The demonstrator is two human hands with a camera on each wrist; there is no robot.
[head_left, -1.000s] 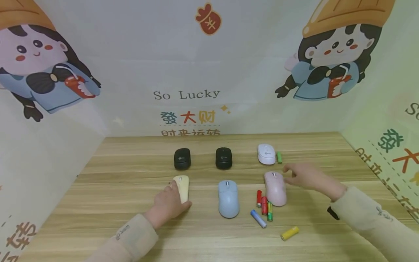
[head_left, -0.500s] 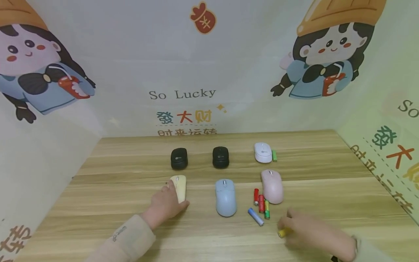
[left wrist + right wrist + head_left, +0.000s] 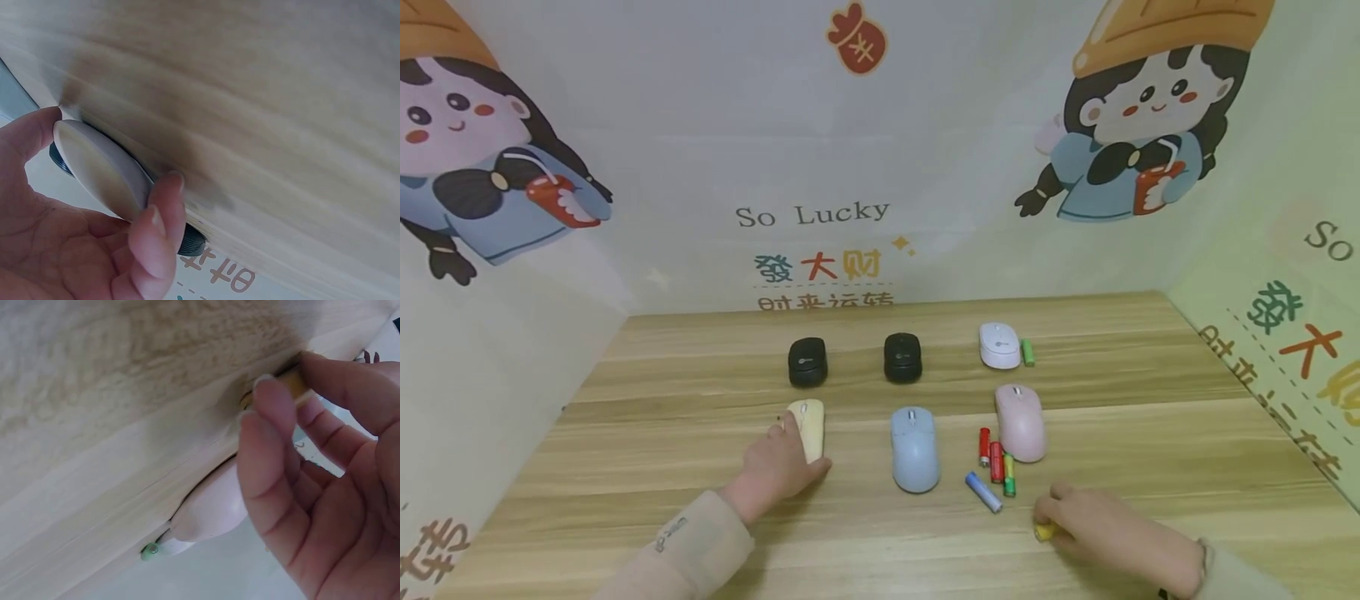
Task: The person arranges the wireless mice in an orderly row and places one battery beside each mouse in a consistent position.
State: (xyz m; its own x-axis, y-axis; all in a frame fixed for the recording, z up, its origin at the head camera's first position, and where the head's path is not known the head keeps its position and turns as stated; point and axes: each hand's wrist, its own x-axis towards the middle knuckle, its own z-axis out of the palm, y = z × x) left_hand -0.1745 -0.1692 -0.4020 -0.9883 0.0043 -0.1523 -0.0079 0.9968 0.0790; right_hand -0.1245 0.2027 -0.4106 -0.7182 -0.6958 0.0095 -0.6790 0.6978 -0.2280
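Observation:
My left hand [image 3: 777, 465] grips the pale yellow computer mouse [image 3: 809, 429] on the table. Its thumb sits at the near end and fingers wrap the left side, as the left wrist view also shows. At the front right, my right hand [image 3: 1093, 525] pinches a yellow battery [image 3: 1043, 532] at table level, mostly hidden by the fingers. In the right wrist view the battery [image 3: 292, 387] shows between thumb and fingertips. Beyond that hand lie a blue battery [image 3: 983, 492], two red batteries [image 3: 996, 462] and a green-and-yellow battery [image 3: 1009, 475], beside a pink mouse [image 3: 1020, 423].
A light blue mouse [image 3: 915, 450] lies between the hands. Behind stand a black mouse [image 3: 807, 362], another black mouse [image 3: 902, 358] and a white mouse [image 3: 999, 346] with a green battery [image 3: 1027, 352] beside it. A printed cloth backdrop [image 3: 820, 167] encloses the wooden table [image 3: 700, 383].
My right hand has moved from beside the pink mouse toward the front and taken hold of the yellow battery. The left hand stays on the yellow mouse. The head view has shifted slightly.

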